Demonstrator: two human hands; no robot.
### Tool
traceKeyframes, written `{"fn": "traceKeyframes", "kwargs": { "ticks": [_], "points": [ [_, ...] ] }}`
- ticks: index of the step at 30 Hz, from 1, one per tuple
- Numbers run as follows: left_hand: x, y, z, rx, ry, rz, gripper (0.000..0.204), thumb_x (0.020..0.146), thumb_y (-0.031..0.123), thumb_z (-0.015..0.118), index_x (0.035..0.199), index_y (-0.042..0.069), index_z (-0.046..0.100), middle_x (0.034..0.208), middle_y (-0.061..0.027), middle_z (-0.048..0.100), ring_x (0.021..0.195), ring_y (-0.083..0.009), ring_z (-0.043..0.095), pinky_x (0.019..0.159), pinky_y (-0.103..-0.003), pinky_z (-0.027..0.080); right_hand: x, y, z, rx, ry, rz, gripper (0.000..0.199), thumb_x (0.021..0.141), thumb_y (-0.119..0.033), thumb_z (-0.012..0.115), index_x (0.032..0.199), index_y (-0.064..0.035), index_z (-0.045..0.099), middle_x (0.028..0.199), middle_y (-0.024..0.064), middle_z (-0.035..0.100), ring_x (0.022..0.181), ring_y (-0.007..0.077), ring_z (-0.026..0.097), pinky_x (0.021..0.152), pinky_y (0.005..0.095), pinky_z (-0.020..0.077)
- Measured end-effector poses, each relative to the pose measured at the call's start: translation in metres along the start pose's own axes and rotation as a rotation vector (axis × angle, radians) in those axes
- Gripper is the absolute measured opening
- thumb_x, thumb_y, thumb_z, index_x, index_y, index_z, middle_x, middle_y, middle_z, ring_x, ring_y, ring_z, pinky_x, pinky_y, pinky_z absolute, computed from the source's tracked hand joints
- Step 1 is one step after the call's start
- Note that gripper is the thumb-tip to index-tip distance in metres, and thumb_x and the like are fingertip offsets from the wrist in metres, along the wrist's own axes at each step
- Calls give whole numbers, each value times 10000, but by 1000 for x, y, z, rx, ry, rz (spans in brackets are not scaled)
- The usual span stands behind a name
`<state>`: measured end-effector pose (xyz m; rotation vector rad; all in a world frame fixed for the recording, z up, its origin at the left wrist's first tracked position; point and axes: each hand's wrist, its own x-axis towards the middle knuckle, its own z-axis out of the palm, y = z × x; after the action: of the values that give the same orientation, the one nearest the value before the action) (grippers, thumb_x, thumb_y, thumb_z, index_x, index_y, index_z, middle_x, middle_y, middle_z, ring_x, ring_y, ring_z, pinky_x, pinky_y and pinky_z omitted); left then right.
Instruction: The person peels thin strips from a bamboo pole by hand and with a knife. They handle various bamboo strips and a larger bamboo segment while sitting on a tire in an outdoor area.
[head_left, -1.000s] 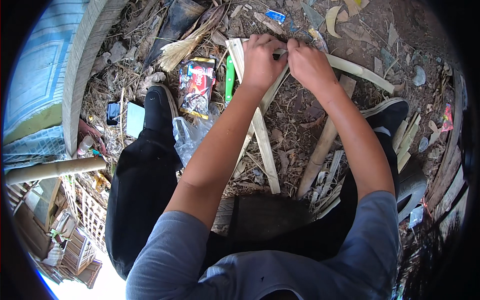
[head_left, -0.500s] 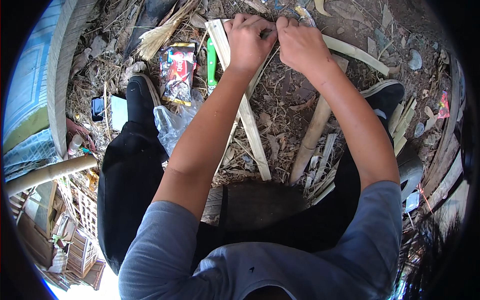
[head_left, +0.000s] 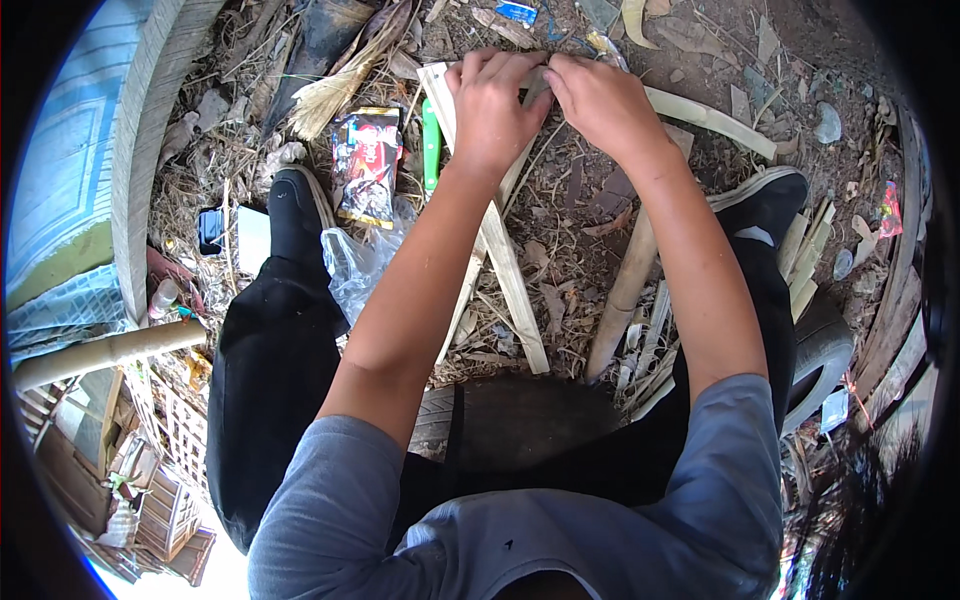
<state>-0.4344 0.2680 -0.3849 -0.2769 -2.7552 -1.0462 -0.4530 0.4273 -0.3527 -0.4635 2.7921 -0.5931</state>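
Observation:
Beyond my feet, both hands meet at the fingertips over crossing pale bamboo strips (head_left: pixel 513 295). My left hand (head_left: pixel 495 112) is closed on a bamboo strip that runs back under its palm. My right hand (head_left: pixel 608 108) is closed too, its thumb and fingers pinched at the same strip's far end. The exact grip is partly hidden behind the knuckles. Left of my left hand lies a green handle (head_left: pixel 431 145) with a hole in it; the rest of that tool is hidden. A curved bamboo strip (head_left: pixel 712 117) lies just right of my right hand.
A dark snack packet (head_left: pixel 366 166) and a clear plastic bag (head_left: pixel 352 262) lie by my left shoe (head_left: pixel 300 215). A thick bamboo pole (head_left: pixel 625 290) rests on the littered ground between my legs. A tire (head_left: pixel 820 365) is at the right, a wooden post (head_left: pixel 150 170) at the left.
My view has shifted slightly, so the ground things sit a little lower and farther right. My right arm has drawn inward a little; both hands stay together at the strips.

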Motion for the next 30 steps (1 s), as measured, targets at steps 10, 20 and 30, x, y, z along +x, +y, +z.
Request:
{"fn": "traceKeyframes", "kwargs": {
  "ticks": [10,20,30],
  "points": [
    [-164,15,-127,-74,-71,-768,248,817,137,754,928,34,557,819,-37,605,752,-143,579,663,-313,443,-6,4,14,-166,191,-179,229,982,-246,572,877,-44,602,754,117,679,668,273,705,609,373,586],
    [-234,22,-129,271,-484,-590,525,680,338,865,1088,110,626,895,-65,646,911,-287,624,861,-441,460,-8,3,13,-221,146,-203,196,962,-190,585,853,-27,591,779,128,679,671,264,719,575,346,597],
    [-184,45,-129,226,-325,-577,486,747,349,816,1083,95,573,936,-75,643,926,-281,622,885,-427,401,-7,-2,10,-371,28,-267,223,734,-40,653,947,25,655,769,125,692,633,228,719,544,303,583]
  ]
}}
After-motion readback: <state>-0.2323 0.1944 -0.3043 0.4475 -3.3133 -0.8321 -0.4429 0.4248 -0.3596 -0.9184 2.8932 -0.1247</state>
